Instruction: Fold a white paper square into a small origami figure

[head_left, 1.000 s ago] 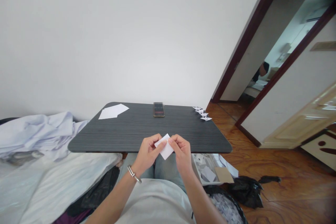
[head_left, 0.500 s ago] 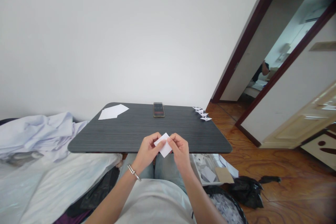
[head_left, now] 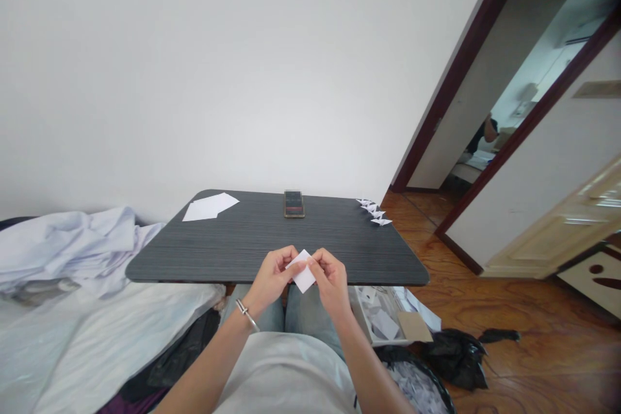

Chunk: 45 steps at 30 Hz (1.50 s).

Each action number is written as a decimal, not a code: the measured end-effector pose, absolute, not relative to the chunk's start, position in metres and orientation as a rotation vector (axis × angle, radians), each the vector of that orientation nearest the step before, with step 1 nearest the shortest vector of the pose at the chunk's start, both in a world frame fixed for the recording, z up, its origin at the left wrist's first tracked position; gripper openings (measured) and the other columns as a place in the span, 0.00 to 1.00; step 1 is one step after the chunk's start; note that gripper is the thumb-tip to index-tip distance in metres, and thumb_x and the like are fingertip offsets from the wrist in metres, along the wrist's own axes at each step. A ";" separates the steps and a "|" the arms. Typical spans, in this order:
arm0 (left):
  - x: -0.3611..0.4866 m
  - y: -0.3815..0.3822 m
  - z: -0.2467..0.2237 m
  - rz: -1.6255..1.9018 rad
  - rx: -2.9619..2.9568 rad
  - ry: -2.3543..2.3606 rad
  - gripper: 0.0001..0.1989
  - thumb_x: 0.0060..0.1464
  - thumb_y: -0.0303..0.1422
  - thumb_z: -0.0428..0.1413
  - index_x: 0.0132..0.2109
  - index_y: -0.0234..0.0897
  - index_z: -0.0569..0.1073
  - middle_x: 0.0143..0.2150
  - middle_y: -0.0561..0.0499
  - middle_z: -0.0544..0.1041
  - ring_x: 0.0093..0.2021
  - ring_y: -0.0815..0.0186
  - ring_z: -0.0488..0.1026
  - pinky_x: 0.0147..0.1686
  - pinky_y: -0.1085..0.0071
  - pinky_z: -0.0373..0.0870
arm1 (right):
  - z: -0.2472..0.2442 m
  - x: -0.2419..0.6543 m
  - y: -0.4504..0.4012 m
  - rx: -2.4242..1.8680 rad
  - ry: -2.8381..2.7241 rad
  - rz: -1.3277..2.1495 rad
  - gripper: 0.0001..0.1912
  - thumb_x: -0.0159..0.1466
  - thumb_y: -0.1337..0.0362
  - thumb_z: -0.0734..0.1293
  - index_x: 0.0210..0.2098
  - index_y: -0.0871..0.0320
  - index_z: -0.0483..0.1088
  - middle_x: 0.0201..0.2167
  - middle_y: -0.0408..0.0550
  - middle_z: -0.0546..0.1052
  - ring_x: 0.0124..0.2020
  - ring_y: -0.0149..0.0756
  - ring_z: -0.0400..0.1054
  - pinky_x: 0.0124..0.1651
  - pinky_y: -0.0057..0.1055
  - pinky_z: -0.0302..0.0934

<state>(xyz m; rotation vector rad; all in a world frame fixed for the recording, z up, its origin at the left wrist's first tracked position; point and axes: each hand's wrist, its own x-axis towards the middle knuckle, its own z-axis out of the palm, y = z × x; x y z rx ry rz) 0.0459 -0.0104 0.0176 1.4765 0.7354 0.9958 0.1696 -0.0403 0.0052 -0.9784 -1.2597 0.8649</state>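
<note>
Paper (head_left: pixel 304 275) pinched between my left hand (head_left: pixel 272 278) and right hand (head_left: pixel 330 279) — I hold it taut, edges square, above the bench (head_left: pixel 233 252).

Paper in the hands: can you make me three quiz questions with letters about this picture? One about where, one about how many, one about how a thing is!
1. Where is the metal bangle?
A. left wrist
B. right wrist
C. neck

2. How many paper cranes sit at the right end of the table?
A. two
B. four
C. nine

3. How is the white paper piece?
A. lying on the table
B. pinched between the left hand and right hand
C. crumpled on the floor

Answers:
1. A, it circles that wrist.
2. B, four show along the edge.
3. B, both hands grip it above the table.
</note>
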 end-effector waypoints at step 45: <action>0.047 -0.014 0.011 1.179 1.662 0.908 0.14 0.52 0.39 0.48 0.24 0.34 0.62 0.20 0.57 0.61 0.21 0.73 0.57 0.22 0.78 0.53 | 0.001 0.163 -0.034 -0.960 -1.374 0.918 0.13 0.58 0.61 0.59 0.19 0.58 0.57 0.15 0.37 0.56 0.18 0.25 0.49 0.21 0.23 0.44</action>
